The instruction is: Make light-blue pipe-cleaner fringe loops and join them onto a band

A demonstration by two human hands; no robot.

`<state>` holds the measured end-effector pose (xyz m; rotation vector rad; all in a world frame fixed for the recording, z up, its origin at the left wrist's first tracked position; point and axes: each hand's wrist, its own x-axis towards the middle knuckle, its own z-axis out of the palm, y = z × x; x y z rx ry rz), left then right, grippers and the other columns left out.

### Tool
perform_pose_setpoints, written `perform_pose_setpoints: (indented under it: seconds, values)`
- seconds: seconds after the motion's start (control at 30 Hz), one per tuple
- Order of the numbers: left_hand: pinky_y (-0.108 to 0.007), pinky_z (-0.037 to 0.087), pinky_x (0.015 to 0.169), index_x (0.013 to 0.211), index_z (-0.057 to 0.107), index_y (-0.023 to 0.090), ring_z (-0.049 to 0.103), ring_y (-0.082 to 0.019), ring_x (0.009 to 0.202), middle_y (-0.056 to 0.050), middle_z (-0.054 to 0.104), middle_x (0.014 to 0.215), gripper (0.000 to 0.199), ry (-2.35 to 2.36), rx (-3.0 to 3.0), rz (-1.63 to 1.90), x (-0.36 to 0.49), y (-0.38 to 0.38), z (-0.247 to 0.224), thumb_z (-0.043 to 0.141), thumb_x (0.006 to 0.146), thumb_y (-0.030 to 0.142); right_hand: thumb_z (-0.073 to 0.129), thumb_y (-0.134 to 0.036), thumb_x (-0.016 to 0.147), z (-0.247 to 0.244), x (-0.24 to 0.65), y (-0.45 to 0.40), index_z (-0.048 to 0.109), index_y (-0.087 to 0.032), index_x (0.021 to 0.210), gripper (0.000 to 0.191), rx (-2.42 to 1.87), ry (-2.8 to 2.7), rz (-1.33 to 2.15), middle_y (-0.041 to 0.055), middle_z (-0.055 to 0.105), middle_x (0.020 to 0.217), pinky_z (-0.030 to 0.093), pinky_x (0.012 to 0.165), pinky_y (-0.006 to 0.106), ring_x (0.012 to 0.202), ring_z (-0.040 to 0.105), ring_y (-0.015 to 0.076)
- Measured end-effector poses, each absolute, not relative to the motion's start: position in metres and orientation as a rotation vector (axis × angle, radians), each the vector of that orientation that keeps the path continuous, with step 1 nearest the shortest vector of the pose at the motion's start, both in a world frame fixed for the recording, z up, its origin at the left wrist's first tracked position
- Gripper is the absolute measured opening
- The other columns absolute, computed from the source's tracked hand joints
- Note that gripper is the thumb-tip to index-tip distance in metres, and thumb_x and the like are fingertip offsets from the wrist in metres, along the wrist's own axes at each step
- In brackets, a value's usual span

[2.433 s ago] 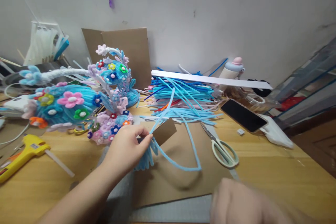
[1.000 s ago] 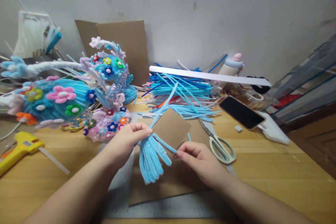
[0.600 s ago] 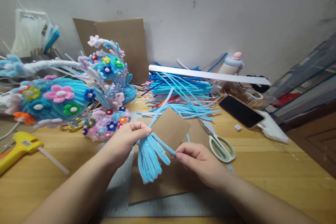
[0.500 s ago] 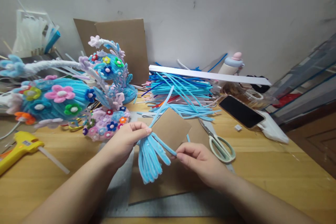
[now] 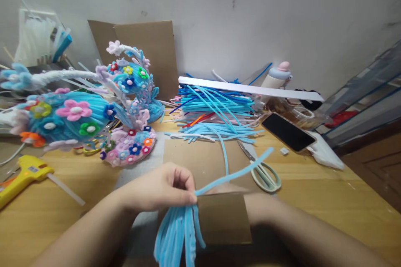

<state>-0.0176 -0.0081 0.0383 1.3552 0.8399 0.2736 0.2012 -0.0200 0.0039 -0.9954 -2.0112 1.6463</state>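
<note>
My left hand pinches the top of a bundle of light blue pipe cleaners, whose strands hang down below the fingers. One light blue strand sticks out from the pinch toward the upper right. A small brown cardboard piece is beside the bundle, in front of my right wrist. My right hand is behind the cardboard and my left hand; its fingers are hidden. Under the hands lies a larger cardboard sheet.
Scissors and a phone lie to the right. Pipe cleaners are piled at the back. Flower-covered decorations and a yellow glue gun are on the left.
The bundle and my left hand have moved lower and nearer. The cardboard piece has turned and come down, and my right hand has gone from the strand's end to behind the cardboard.
</note>
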Motion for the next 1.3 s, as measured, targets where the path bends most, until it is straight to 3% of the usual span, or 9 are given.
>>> perform_pose_setpoints:
  seconds: [0.13, 0.23, 0.3, 0.4, 0.5, 0.73, 0.97, 1.17, 1.3]
  values:
    - [-0.019, 0.032, 0.049, 0.07, 0.062, 0.015, 0.042, -0.009, 0.054, 0.002, 0.052, 0.06, 0.017, 0.831, 1.572, 0.155, -0.013, -0.016, 0.045, 0.059, 0.071, 0.031, 0.058, -0.01, 0.067, 0.009, 0.196, 0.005, 0.059, -0.014, 0.053, 0.015, -0.87, -2.402, 1.995, -0.0091, 0.044, 0.043, 0.028, 0.04, 0.017, 0.041, 0.036, 0.0049]
    - [-0.018, 0.033, 0.049, 0.073, 0.065, 0.015, 0.043, -0.009, 0.052, 0.002, 0.056, 0.061, 0.015, 0.813, 1.705, 0.118, -0.015, -0.02, 0.05, 0.058, 0.072, 0.029, 0.062, -0.02, 0.066, 0.006, 0.186, 0.024, 0.061, -0.014, 0.062, 0.008, -0.83, -2.196, 2.644, -0.0077, 0.051, 0.05, 0.033, 0.043, 0.016, 0.043, 0.043, 0.0057]
    - [-0.019, 0.034, 0.048, 0.073, 0.066, 0.016, 0.045, -0.009, 0.052, 0.001, 0.059, 0.062, 0.016, 0.814, 1.784, 0.115, -0.017, -0.021, 0.053, 0.057, 0.072, 0.029, 0.069, -0.029, 0.061, 0.002, 0.178, 0.033, 0.063, -0.012, 0.067, 0.019, -0.825, -1.97, 2.936, -0.0054, 0.057, 0.053, 0.031, 0.039, 0.015, 0.042, 0.044, 0.0049]
    - [-0.02, 0.036, 0.05, 0.074, 0.068, 0.016, 0.051, -0.012, 0.056, -0.001, 0.064, 0.067, 0.015, 0.799, 1.869, 0.133, -0.019, -0.022, 0.054, 0.058, 0.072, 0.027, 0.075, -0.035, 0.055, 0.001, 0.165, 0.042, 0.064, -0.01, 0.067, 0.03, -0.824, -1.832, 3.124, -0.0055, 0.053, 0.047, 0.028, 0.036, 0.015, 0.036, 0.042, 0.0038]
    - [-0.02, 0.036, 0.049, 0.074, 0.068, 0.017, 0.051, -0.011, 0.054, 0.0, 0.065, 0.066, 0.013, 0.811, 1.936, 0.141, -0.02, -0.025, 0.051, 0.058, 0.071, 0.025, 0.076, -0.034, 0.054, 0.012, 0.154, 0.049, 0.065, -0.011, 0.067, 0.029, -0.791, -1.918, 3.122, -0.0054, 0.052, 0.045, 0.037, 0.042, 0.017, 0.04, 0.048, 0.0068]
    - [-0.02, 0.03, 0.046, 0.064, 0.064, 0.017, 0.043, -0.01, 0.047, 0.003, 0.054, 0.053, 0.017, 1.011, 1.95, 0.137, -0.02, -0.022, 0.037, 0.054, 0.071, 0.029, 0.062, -0.023, 0.064, 0.053, 0.136, 0.058, 0.059, -0.014, 0.054, 0.013, -0.987, -2.524, 2.59, -0.0071, 0.048, 0.041, 0.03, 0.038, 0.016, 0.037, 0.04, 0.0048]
    - [-0.021, 0.028, 0.045, 0.063, 0.062, 0.016, 0.046, -0.011, 0.048, 0.003, 0.054, 0.052, 0.018, 1.195, 1.886, 0.232, -0.021, -0.017, 0.028, 0.051, 0.07, 0.028, 0.065, -0.027, 0.064, 0.085, 0.124, 0.041, 0.068, -0.017, 0.068, 0.011, -1.273, -3.135, 1.249, -0.0039, 0.055, 0.051, 0.031, 0.045, 0.02, 0.045, 0.044, 0.0079]
    - [-0.021, 0.024, 0.044, 0.054, 0.054, 0.016, 0.039, -0.009, 0.045, 0.003, 0.048, 0.048, 0.017, 1.265, 1.9, 0.313, -0.019, -0.015, 0.028, 0.048, 0.067, 0.023, 0.057, -0.025, 0.065, 0.085, 0.126, 0.016, 0.071, -0.02, 0.076, 0.018, -1.39, -3.08, 0.535, 0.0052, 0.067, 0.065, 0.029, 0.047, 0.025, 0.056, 0.056, 0.0173]
    - [-0.021, 0.024, 0.045, 0.054, 0.052, 0.016, 0.041, -0.01, 0.048, 0.003, 0.045, 0.048, 0.018, 1.324, 1.92, 0.338, -0.018, -0.012, 0.032, 0.046, 0.068, 0.024, 0.053, -0.021, 0.068, 0.076, 0.135, 0.003, 0.067, -0.019, 0.075, 0.015, -1.321, -2.935, 0.33, 0.0061, 0.068, 0.071, 0.026, 0.049, 0.026, 0.061, 0.059, 0.0199]
